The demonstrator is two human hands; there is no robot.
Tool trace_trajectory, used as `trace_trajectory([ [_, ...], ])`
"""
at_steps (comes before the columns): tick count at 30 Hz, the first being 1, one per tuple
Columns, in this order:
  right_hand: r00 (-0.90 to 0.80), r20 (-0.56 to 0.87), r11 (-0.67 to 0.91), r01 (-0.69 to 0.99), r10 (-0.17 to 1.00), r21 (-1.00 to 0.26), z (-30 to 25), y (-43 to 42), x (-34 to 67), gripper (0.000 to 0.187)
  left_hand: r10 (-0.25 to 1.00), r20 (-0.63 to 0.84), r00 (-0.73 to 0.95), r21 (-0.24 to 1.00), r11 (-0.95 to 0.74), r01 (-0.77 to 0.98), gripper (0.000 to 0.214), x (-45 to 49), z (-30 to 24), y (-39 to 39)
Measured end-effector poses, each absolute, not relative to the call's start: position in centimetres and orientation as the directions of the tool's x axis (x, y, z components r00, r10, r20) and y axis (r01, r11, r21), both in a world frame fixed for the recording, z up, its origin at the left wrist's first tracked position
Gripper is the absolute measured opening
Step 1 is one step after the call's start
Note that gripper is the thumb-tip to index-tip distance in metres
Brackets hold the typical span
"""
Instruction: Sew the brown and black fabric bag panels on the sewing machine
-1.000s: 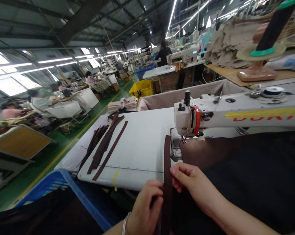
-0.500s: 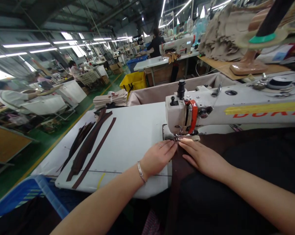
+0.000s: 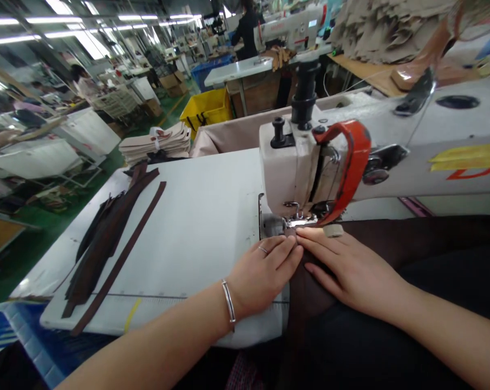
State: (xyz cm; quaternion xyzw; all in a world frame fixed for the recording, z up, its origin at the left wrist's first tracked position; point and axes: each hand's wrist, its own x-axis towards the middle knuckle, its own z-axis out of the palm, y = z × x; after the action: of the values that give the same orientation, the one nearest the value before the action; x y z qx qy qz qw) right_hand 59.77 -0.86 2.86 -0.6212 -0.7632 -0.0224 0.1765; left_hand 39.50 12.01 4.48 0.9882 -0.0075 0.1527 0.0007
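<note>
Under the presser foot [image 3: 300, 222] of a white sewing machine [image 3: 281, 168] lies dark brown fabric [image 3: 310, 292], which spreads right and toward me. My left hand [image 3: 267, 273], with a ring and a silver bracelet, has its fingers close together and bent over the fabric's left edge; its thumb is hidden. My right hand [image 3: 346, 265] lies flat on the fabric just right of the foot, fingers stretched and thumb apart. Both sets of fingertips nearly meet in front of the foot. The needle tip cannot be made out.
Dark brown strips [image 3: 118, 260] lie on the left of the white table [image 3: 196, 216]. A blue basket [image 3: 29, 336] stands at lower left. Behind are stacked beige pieces [image 3: 158, 143], a yellow crate [image 3: 206, 108] and a co-worker in dark clothes [image 3: 247, 32].
My view has moved closer and tilted down, so the machine head looks larger. Both hands stay by the presser foot, on the fabric.
</note>
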Motion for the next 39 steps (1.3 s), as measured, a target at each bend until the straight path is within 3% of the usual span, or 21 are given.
trace_trajectory([
  [7,-0.14,0.265,0.204,0.952,0.954,-0.229,3.4,-1.1,59.7,0.039,0.017,0.285,0.958,0.008,-1.0,0.015,0.036,39.7,4.7,11.7],
  [16,-0.141,0.248,0.2,0.952,0.958,-0.232,3.3,-1.1,59.9,0.051,0.026,0.273,0.962,0.001,-1.0,0.027,0.037,39.9,5.0,11.5],
  [25,-0.141,0.233,0.197,0.952,0.962,-0.235,3.3,-1.0,59.7,0.051,0.048,0.287,0.957,0.005,-0.999,0.049,0.036,40.1,5.2,11.4],
  [30,-0.095,0.235,0.14,0.972,0.967,-0.187,3.1,-0.8,59.5,0.06,0.067,0.26,0.963,0.023,-0.998,0.063,0.037,40.0,5.3,11.3],
  [39,-0.134,0.244,0.166,0.979,0.96,-0.117,3.0,0.2,59.8,0.058,0.092,0.257,0.962,0.019,-0.996,0.09,0.036,40.5,5.1,11.7],
])
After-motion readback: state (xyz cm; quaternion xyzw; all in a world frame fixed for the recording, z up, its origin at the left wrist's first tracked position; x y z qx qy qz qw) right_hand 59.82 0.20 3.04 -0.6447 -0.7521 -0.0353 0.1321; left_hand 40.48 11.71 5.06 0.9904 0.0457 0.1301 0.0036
